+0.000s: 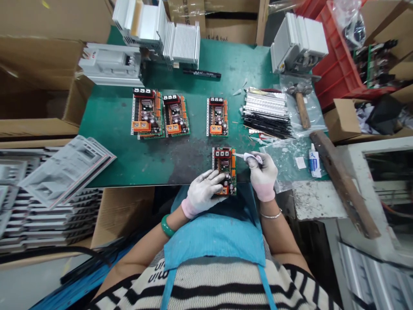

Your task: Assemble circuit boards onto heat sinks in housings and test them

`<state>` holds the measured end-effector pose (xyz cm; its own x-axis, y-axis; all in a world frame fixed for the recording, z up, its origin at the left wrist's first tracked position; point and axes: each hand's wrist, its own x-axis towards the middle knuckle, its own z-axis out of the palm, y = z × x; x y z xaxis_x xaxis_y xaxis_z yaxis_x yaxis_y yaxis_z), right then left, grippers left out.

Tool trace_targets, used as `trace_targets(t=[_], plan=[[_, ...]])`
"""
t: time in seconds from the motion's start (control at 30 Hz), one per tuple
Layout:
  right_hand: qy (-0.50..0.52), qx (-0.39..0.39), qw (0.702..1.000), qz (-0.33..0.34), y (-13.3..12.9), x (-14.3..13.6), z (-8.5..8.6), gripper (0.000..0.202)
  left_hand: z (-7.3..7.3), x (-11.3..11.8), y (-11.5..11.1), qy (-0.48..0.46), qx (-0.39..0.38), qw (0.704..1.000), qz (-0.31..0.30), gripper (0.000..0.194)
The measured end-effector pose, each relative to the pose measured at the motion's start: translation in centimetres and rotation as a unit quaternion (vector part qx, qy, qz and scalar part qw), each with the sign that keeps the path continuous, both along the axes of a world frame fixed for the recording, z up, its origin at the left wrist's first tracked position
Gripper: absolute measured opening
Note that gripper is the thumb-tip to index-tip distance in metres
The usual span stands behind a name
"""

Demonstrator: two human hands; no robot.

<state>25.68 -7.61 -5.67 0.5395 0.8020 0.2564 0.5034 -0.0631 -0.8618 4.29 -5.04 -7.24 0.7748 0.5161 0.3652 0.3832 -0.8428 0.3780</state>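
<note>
A circuit board point(225, 165) with a red terminal block, orange connectors and a white strip along its left side lies at the table's front edge. My left hand point(206, 189), in a white glove, is on the board's lower part, its fingers closed over that end. In my gloved right hand point(263, 172) is a small white glue tube point(252, 158), gripped between thumb and fingers. Its thin nozzle points left and reaches the board's upper right edge. Whether the tip touches the board, I cannot tell.
More circuit boards point(217, 117) stand further back, several of them at left. A pile of black and silver strips point(267, 113), a hammer point(301, 105), a wooden bar point(344, 183) and another glue tube point(314, 161) lie right. Heatsinks point(182, 43) and a marker point(201, 74) are behind.
</note>
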Motion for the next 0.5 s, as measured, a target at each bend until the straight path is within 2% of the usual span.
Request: trace_targets(t=[0.1,0.3,0.5], plan=[[-0.015,0.004,1.000,-0.005,-0.2,0.1,-0.2,0.022,0.0,0.0,0.0,-0.003,0.002,1.000,0.001,0.022],[0.033,-0.002,0.999,-0.020,-0.6,0.2,-0.4,0.023,0.1,0.1,0.0,-0.006,0.005,1.000,-0.001,0.021],[-0.007,-0.015,1.000,-0.006,-1.1,0.2,-0.2,0.022,0.2,0.2,0.0,-0.023,0.014,1.000,0.004,0.022]])
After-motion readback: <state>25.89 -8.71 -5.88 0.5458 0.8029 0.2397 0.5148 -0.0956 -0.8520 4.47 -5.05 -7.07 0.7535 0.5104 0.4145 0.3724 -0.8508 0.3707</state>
